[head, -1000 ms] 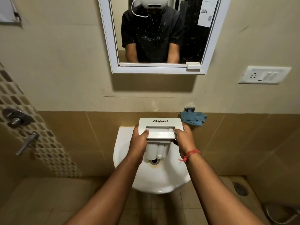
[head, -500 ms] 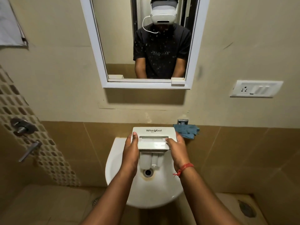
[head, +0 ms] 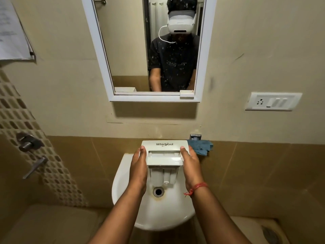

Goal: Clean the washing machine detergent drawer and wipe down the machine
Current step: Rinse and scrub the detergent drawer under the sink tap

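A white drawer (head: 164, 153), marked Whirlpool on its front panel, is held at the centre of the frame, above the white sink (head: 123, 176) and its drain (head: 158, 191). The drawer is gripped on its left side by the left hand (head: 139, 169) and on its right side by the right hand (head: 190, 166). On each hand the thumb is laid over the front panel, pointing toward the top of the frame; the other fingers are hidden behind the drawer, so it cannot be told whether they are spread or pressed together. A red thread (head: 197, 187) is worn on the right wrist. A blue cloth (head: 202, 147) is seen just right of the drawer, under a metal fitting (head: 195, 136). A mirror (head: 105, 55) is hung at the top centre, a socket plate (head: 273, 101) at the right, and tap handles (head: 29, 141) at the left.
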Demonstrator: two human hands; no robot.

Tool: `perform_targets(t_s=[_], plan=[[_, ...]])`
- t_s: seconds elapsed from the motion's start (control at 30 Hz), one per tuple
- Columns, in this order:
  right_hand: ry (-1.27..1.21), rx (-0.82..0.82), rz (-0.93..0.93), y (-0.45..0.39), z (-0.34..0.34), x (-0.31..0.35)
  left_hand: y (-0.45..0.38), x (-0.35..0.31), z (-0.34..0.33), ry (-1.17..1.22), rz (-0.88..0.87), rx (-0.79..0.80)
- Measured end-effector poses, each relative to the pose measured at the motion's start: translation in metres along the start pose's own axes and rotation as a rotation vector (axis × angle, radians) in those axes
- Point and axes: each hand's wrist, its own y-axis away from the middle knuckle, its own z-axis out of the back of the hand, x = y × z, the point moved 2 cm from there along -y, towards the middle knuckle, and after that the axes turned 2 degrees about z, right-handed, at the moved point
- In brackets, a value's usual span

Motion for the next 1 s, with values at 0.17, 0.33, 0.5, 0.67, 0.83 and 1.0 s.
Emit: perform_targets(t_s=[0.17, 0.33, 0.5, 0.67, 0.83, 1.0], plan=[[-0.053, -0.01, 0.031, 0.007, -0.007, 0.023, -0.007, -0.012, 0.006, 0.017, -0.038, 0.028], [-0.056, -0.03, 0.053, 0.008, -0.017, 0.031, -0.013, -0.019, 0.012, 0.038, -0.048, 0.048], [-0.047, -0.038, 0.088, 0.013, -0.024, 0.034, -0.017, -0.021, 0.016, 0.056, -0.073, 0.056], [-0.06, -0.05, 0.107, 0.016, -0.022, 0.035, -0.017, -0.022, 0.019, 0.029, -0.091, 0.054], [-0.061, -0.044, 0.097, 0.019, -0.027, 0.039, -0.015, -0.025, 0.021, 0.033, -0.125, 0.033], [-0.051, -0.033, 0.105, 0.018, -0.032, 0.041, -0.016, -0.024, 0.023, 0.029, -0.125, 0.03]])
